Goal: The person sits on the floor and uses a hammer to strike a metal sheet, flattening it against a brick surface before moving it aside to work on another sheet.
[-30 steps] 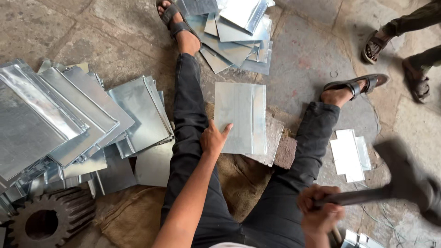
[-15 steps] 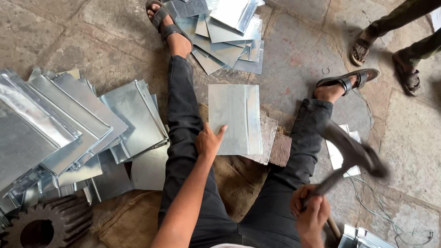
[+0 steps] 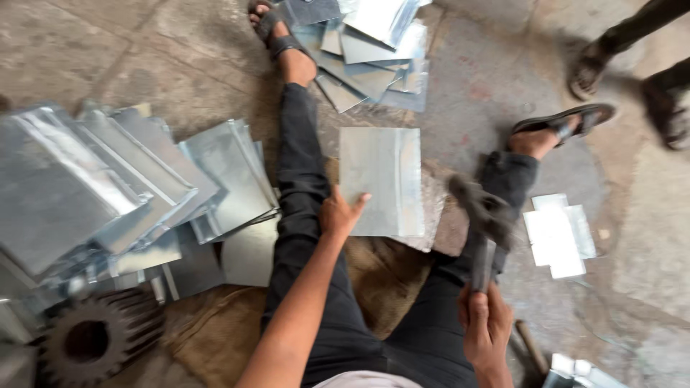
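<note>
A worn, stained concrete floor (image 3: 165, 65) fills the head view, with a piece of brown sacking (image 3: 215, 323) spread under the seated person, whose legs in dark trousers stretch away from the camera.

Between the legs a flat rectangular galvanised metal sheet (image 3: 384, 179) lies on a second, crinkled sheet that shows only along its right and lower edges. The left hand (image 3: 338, 215) presses on the sheet's near left edge, fingers spread and thumb laid over the metal, holding it down. The right hand (image 3: 483, 323) is clenched round the handle of a hammer (image 3: 480, 215), whose head hangs blurred just right of the sheet, above the right knee.

A heap of folded metal sheets (image 3: 108, 194) crowds the left side, and a loose pile of cut sheets (image 3: 374, 43) lies beyond the left foot, partly cut off at the top. A dark gear wheel (image 3: 90, 341) sits bottom left. Small bright offcuts (image 3: 560, 233) lie right of the right leg. Another person's sandalled feet (image 3: 625, 79) stand top right, blurred.
</note>
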